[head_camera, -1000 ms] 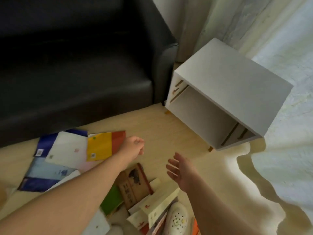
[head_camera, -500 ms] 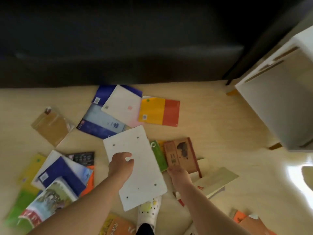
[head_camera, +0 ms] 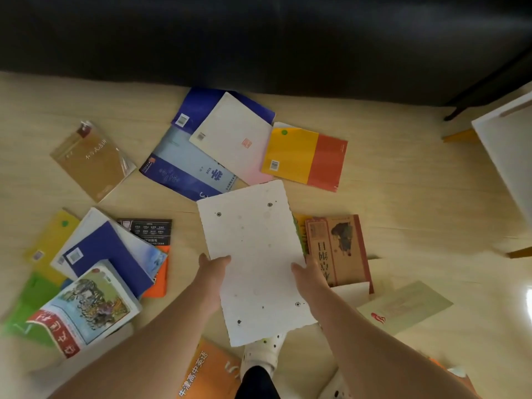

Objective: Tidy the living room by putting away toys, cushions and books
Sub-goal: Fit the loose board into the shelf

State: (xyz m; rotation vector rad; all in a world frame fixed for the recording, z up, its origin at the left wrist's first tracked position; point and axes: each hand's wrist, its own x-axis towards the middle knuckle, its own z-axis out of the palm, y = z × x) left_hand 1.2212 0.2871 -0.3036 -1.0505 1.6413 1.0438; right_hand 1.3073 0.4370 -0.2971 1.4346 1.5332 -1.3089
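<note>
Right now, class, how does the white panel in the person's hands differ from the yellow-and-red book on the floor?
The white panel is white with dark specks; the yellow-and-red book has two bright colour blocks. The white panel is gripped by the left hand and right hand; the yellow-and-red book lies untouched on the floor. Both are flat rectangles.

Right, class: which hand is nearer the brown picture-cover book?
Right. The right hand grips the white sheet at the edge beside the brown book; the left hand holds the opposite edge, the sheet between it and the book.
</note>
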